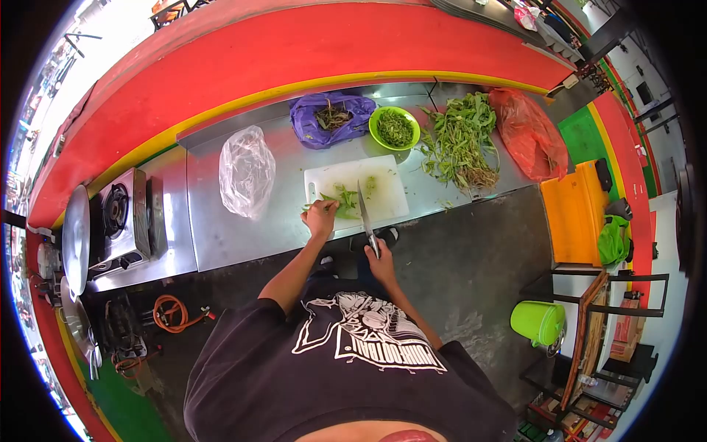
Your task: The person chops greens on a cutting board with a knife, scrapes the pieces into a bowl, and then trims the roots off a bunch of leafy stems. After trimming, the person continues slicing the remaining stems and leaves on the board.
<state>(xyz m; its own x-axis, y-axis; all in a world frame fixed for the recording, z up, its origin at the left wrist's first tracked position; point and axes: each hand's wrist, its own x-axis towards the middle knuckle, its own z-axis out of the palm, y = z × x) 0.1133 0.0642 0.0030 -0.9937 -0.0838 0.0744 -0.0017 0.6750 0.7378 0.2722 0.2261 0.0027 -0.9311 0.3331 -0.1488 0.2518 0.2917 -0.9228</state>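
On the steel counter lies a white cutting board with leafy greens and small cut bits on it. My left hand is closed on the stems of greens at the board's lower left. A knife is in my right hand, its blade pointing away from me over the board, just right of the greens. Behind the board, a green bowl holds cut greens. Right of it lies a large heap of leafy stems with roots.
A purple bag with dark plant scraps, a clear plastic bag and a red bag rest on the counter. A gas stove stands at the left. A green bucket is on the right.
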